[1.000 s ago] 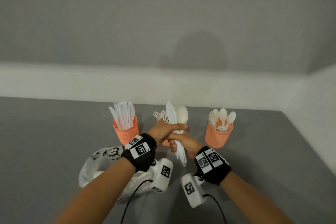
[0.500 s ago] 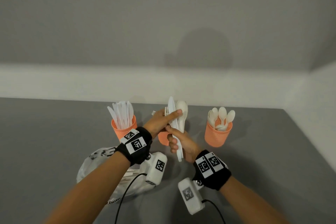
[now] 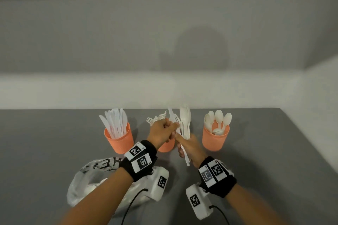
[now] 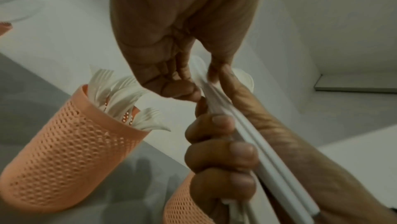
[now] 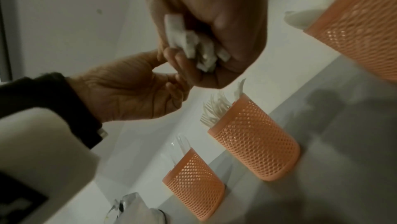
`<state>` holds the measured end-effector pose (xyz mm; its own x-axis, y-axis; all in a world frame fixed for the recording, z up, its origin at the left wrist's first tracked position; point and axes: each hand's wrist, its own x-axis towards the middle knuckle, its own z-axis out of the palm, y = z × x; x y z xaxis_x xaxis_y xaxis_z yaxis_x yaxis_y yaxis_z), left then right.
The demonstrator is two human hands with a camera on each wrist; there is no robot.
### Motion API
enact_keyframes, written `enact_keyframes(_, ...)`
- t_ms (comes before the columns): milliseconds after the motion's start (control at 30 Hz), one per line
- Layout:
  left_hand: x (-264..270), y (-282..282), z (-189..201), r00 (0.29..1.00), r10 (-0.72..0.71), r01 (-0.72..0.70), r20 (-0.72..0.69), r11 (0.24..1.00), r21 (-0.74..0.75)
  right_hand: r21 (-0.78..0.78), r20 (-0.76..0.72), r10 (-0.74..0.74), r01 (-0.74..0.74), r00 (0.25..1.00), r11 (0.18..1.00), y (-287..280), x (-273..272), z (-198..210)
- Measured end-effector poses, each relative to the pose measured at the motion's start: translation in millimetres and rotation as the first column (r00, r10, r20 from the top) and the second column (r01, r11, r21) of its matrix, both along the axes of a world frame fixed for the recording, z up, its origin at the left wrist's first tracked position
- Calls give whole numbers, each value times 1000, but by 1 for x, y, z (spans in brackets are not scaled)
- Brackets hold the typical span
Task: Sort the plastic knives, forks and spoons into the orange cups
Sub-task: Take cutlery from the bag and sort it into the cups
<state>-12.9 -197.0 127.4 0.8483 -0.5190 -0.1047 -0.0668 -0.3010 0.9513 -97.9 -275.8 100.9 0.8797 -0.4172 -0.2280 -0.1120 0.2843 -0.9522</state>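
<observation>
Three orange mesh cups stand in a row on the grey table: the knife cup (image 3: 118, 139) on the left, the fork cup (image 3: 165, 147) in the middle, partly hidden behind my hands, and the spoon cup (image 3: 215, 139) on the right. My right hand (image 3: 190, 146) grips a bundle of white cutlery (image 3: 184, 128) upright by its handles, in front of the fork cup. My left hand (image 3: 161, 131) pinches one white utensil (image 4: 204, 84) at the bundle's left side. In the left wrist view the fork cup (image 4: 71, 151) is close below. Blur hides which kind of utensil it is.
A crumpled clear plastic bag (image 3: 87, 184) with more white cutlery lies at the front left, under my left forearm. A white ledge and wall (image 3: 164, 87) run behind the cups. The table's right edge (image 3: 311, 151) slants past the spoon cup.
My left hand's fingers, which lay straight against the bundle half a second ago, have curled into a pinch on one utensil. The right hand keeps its grip on the bundle.
</observation>
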Motion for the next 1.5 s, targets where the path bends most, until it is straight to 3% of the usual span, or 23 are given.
enact_keyframes(167,-5,5,-3,996,15,-20,-84,998,-55,66,-37,11,-9,999,998,1,-4,-12)
enact_keyframes(300,-4,14,1,971,120,-174,-208,947,-268,133,-37,50,-45,998,990,1,-6,-19)
enact_keyframes(400,1,20,17,955,211,-270,-208,909,-318,214,-26,97,-89,995,973,-1,-11,-22)
enact_keyframes(467,3,22,27,969,234,-245,-75,934,-258,237,-10,156,-150,988,960,-2,-13,-21)
enact_keyframes(567,0,20,28,983,150,-143,102,987,-75,266,-8,209,-199,978,943,1,-15,-18)
enact_keyframes(667,-7,17,22,994,69,-74,87,995,64,236,-9,235,-226,972,945,6,-17,-14)
enact_keyframes(967,-11,20,18,996,32,-41,81,993,111,141,-45,298,-290,953,947,8,-21,-16)
enact_keyframes(1133,-13,22,22,989,136,-142,62,986,91,67,-80,319,-314,944,947,9,-24,-18)
enact_keyframes(1367,-9,20,25,982,92,-129,162,963,235,75,-84,309,-303,947,950,9,-28,-19)
enact_keyframes(1500,-10,19,21,979,135,-160,156,974,160,156,-55,267,-255,962,954,9,-28,-19)
